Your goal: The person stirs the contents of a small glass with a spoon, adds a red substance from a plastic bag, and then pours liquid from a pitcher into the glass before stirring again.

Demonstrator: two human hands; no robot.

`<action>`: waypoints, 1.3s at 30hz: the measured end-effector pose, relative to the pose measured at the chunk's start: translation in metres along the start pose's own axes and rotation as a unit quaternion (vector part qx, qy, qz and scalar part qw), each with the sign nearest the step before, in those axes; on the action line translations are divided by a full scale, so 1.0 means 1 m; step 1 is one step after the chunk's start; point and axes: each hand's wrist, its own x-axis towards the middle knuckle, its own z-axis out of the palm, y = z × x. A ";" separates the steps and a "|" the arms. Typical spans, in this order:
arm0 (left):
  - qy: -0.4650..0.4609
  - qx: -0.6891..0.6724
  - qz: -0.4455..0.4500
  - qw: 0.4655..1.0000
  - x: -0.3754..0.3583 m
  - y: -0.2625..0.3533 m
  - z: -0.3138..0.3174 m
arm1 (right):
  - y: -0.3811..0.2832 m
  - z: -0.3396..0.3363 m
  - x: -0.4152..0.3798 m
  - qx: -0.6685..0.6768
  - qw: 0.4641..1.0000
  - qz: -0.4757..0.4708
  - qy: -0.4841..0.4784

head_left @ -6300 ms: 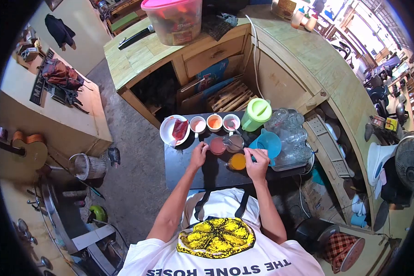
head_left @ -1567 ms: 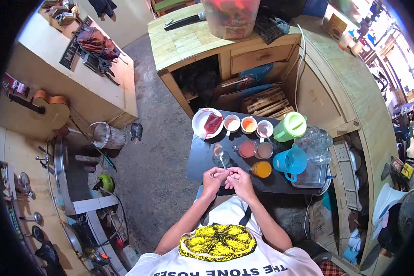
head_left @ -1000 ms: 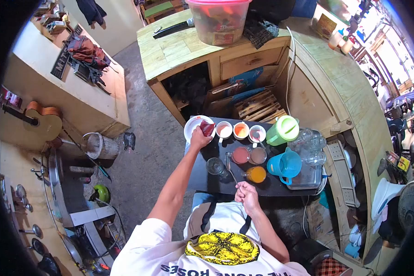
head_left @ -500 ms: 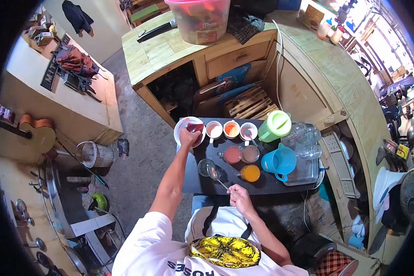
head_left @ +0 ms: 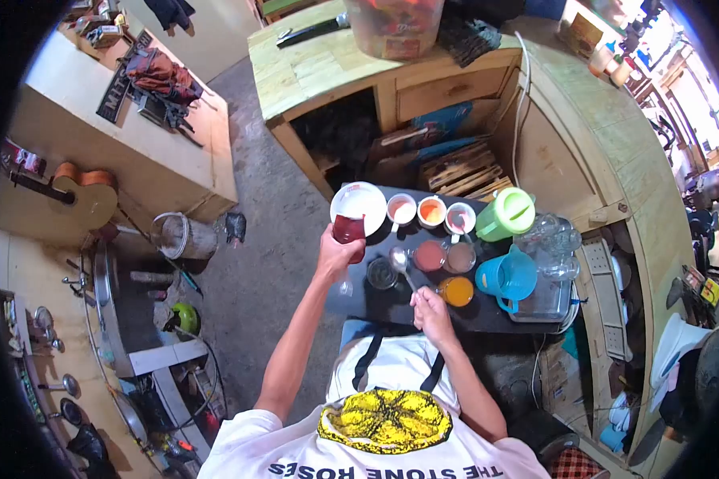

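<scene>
Red packet (head_left: 349, 229): one, raised over the near rim of the white bowl; its lower part is covered by fingers, and its contents cannot be made out from where I stand.
Left hand (head_left: 337, 253): closed around the packet, fingertips partly hidden.
Right hand (head_left: 432, 313): grasping the spoon, the handle's end lost inside the fist.
Spoon (head_left: 399, 260): one, its head between the clear glass and the red drink; whether it carries anything is uncertain.
Clear glass (head_left: 382, 272): one, upright, too dark inside to read.
White bowl (head_left: 359, 199): one, partly masked by packet and hand.
Drinks: three, red (head_left: 430, 256), brownish (head_left: 460, 258) and orange (head_left: 456, 292).
White cups (head_left: 432, 211): three, in a row beside the bowl.
Pitchers: two, a lidded green one (head_left: 507, 215) and a blue one (head_left: 507, 275).
Clear glassware (head_left: 553, 239): overlapping, beyond counting.
Black table (head_left: 361, 306): one, bearing all these vessels.
Plastic tub (head_left: 395, 28): one, on the counter (head_left: 311, 72), its top cut off.
</scene>
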 end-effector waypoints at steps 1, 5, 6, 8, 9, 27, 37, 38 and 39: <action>0.000 0.056 0.041 0.998 -0.017 0.007 -0.002 | -0.001 0.000 0.002 -0.009 1.000 -0.002 -0.007; 0.035 0.222 0.070 0.972 -0.058 0.032 -0.004 | -0.003 0.003 0.007 -0.040 0.999 -0.015 -0.024; 0.049 0.244 0.094 0.964 -0.066 0.040 -0.003 | -0.002 0.003 0.007 -0.041 0.999 -0.015 -0.028; 0.049 0.257 0.094 0.961 -0.072 0.044 -0.002 | -0.003 0.005 0.005 -0.046 0.998 -0.012 -0.033; 0.049 0.264 0.094 0.959 -0.075 0.047 -0.001 | -0.001 0.004 0.004 -0.055 0.998 -0.013 -0.035; 0.064 0.336 0.182 0.922 -0.082 0.064 0.022 | -0.015 -0.003 -0.008 -0.022 0.998 -0.005 -0.060; 0.070 0.343 0.193 0.917 -0.083 0.064 0.024 | -0.020 -0.009 -0.009 -0.009 0.996 -0.017 -0.088; 0.067 0.343 0.184 0.919 -0.082 0.063 0.024 | -0.019 -0.010 -0.009 -0.009 0.996 -0.017 -0.091; 0.063 0.342 0.176 0.921 -0.081 0.062 0.023 | -0.018 -0.011 -0.009 -0.010 0.995 -0.018 -0.093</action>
